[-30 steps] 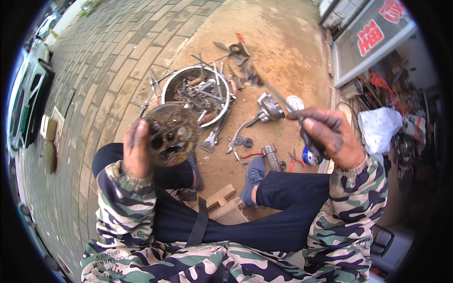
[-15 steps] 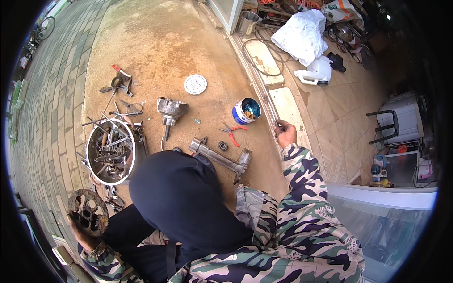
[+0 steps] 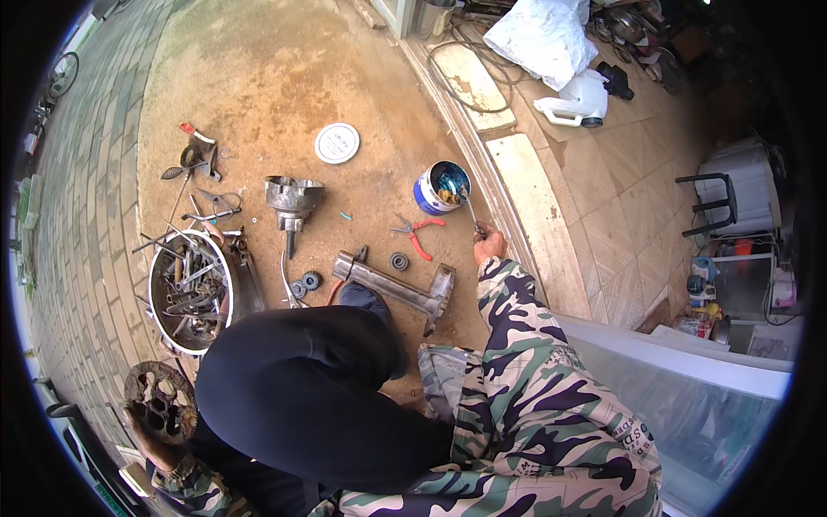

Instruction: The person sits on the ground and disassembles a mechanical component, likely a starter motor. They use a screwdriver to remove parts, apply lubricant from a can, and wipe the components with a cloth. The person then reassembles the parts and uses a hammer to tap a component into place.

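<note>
My left hand [image 3: 147,438] grips a dirty toothed round plate [image 3: 160,401] at the lower left, beside my dark-trousered leg. At centre right, my right hand [image 3: 489,244] is closed on a thin metal tool [image 3: 473,215] that reaches up to the rim of a blue-and-white can [image 3: 425,195] with blue and yellowish grease inside. Near that hand lie red-handled pliers [image 3: 423,238], a small ring bearing [image 3: 399,261] and a long metal housing [image 3: 405,295]. Further left stands a cast housing with a shaft [image 3: 293,198].
A steel basin [image 3: 158,306] heaped with tools sits left. A white lid [image 3: 337,142] and small black gears [image 3: 307,283] lie on the concrete. At right, beyond a door track [image 3: 443,77], are a white bag [image 3: 538,43], a white jug [image 3: 578,102] and a chair [image 3: 724,198].
My right hand has moved forward and left, bringing the tool to the can. The view has swung right and downward since a second ago. The plate stays in my left hand, now lower.
</note>
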Tool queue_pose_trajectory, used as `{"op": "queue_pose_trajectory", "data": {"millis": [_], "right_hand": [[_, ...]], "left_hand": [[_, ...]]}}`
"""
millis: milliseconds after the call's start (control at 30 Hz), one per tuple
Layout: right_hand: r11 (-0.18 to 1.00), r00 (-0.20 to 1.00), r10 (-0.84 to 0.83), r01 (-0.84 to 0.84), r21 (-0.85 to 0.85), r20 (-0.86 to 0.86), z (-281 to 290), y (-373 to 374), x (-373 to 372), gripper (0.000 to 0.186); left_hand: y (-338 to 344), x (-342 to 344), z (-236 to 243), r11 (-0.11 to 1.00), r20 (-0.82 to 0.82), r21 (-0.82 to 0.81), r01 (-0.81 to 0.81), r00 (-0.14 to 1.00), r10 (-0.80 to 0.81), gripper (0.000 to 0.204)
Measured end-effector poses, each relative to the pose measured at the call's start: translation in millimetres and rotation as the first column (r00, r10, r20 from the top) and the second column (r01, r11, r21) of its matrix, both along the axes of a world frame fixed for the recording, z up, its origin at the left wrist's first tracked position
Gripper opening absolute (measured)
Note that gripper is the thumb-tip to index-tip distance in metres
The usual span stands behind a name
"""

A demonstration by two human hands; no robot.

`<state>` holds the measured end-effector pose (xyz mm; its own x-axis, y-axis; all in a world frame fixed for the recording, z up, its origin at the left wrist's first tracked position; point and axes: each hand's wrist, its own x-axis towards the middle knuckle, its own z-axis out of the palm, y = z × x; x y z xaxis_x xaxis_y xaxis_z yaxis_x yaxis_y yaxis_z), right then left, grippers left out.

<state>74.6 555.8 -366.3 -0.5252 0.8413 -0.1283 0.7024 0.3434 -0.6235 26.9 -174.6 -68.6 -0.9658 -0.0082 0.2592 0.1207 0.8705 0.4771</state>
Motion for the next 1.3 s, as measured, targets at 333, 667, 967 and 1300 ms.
{"op": "queue_pose_trajectory", "data": {"millis": [333,667,967,1300], "right_hand": [[0.984,0.985,0.135,-0.146,0.102,0.104,25.6,-5.3,-0.3,0.028],[0.954,0.962,0.149,-0.201,0.223,0.229,24.7,-0.7,11.3,0.026],[0.964,0.952,0.142,-0.195,0.183,0.270,28.7,-5.5,14.2,0.027],[0.972,0.951,0.148,-0.191,0.139,0.271,49.5,-15.6,17.4,0.027]], "left_hand": [[-7.2,-1.2,0.4,0.975,-0.095,-0.192,0.112,0.987,-0.132,0.080],[-3.5,-1.7,1.7,0.961,-0.080,-0.258,0.096,0.990,-0.120,0.070],[-0.8,-0.4,-0.5,0.998,-0.052,-0.063,0.031,0.998,-0.034,0.070],[-7.6,0.7,-0.6,1.000,0.019,0.022,-0.018,1.000,0.018,0.069]]}}
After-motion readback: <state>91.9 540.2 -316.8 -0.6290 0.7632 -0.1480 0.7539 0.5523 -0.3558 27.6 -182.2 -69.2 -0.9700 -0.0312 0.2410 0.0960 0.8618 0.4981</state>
